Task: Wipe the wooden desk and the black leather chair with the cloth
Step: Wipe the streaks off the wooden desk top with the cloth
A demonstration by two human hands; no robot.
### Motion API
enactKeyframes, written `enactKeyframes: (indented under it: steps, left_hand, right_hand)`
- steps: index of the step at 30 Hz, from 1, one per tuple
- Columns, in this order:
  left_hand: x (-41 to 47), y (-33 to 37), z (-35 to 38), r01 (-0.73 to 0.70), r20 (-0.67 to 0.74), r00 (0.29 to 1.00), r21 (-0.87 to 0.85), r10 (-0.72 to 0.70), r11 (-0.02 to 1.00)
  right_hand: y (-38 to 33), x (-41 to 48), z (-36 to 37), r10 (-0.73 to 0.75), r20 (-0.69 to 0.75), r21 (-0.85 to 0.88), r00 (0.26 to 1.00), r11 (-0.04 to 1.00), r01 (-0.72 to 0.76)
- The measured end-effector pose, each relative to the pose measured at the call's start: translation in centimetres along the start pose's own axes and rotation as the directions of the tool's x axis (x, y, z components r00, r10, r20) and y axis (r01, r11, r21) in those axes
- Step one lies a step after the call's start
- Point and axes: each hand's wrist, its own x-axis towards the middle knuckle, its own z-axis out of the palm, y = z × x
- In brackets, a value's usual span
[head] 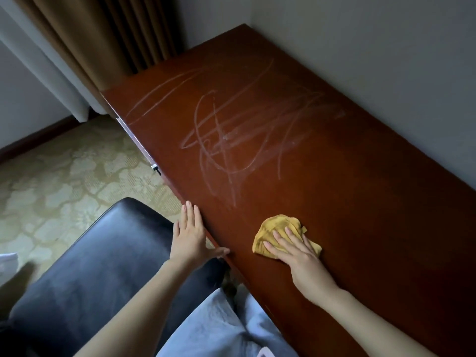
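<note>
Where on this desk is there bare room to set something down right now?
The far end of the desk, between the curtain and the wall, is bare, though chalky scribbles cover the middle. A strip along the wall right of the cloth is free too. Crowded only near you: right hand on the cloth, left hand at the front edge.

The counter runs from near right to far centre, its right side along the wall. The cloth lies on its near part, under the flat right grip. To the left, the left grip rests on the counter's left edge. Marks lie farther along the top. The chair stands near left, on the floor; the curtain hangs at far left
</note>
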Motion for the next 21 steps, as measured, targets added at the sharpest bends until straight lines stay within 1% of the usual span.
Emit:
enactKeyframes:
  steps: [2,5,7,9,13,17,21]
  left_hand:
    - [0.1,-0.2,-0.3,-0.024,0.027,0.999,0.01,0.024,1.0]
    - [0.2,-1.0,-0.9,-0.078,0.079,0.994,0.039,0.075,0.996]
    - [0.2,-1.7,-1.4,-0.113,0.106,0.989,0.077,0.105,0.991]
    - [0.2,-2.4,-1.6,-0.139,0.117,0.985,0.109,0.126,0.984]
    - [0.2,-2.8,-1.8,-0.155,0.127,0.982,0.139,0.138,0.978]
    - [0.2,-2.9,-2.1,-0.143,0.155,0.981,0.18,0.115,0.973]
    - [0.4,-2.5,-2.8,-0.125,0.211,0.975,0.229,0.077,0.965]
  right_hand:
    - [0.4,-1.5,0.0,-0.086,0.059,-0.004,0.995,0.996,0.087]
    - [0.9,-2.4,-0.7,-0.216,0.152,-0.046,0.964,0.973,0.225]
    - [0.9,-2.0,-1.3,-0.241,0.192,-0.064,0.951,0.964,0.258]
    - [0.3,-0.8,-1.8,-0.237,0.228,-0.069,0.944,0.964,0.258]
    - [-1.8,3.2,-2.0,-0.226,0.233,-0.057,0.946,0.968,0.246]
    - [-4.6,8.2,-2.5,-0.203,0.209,-0.068,0.957,0.973,0.222]
    - [-7.0,12.0,-3.1,-0.135,0.167,-0.057,0.977,0.988,0.146]
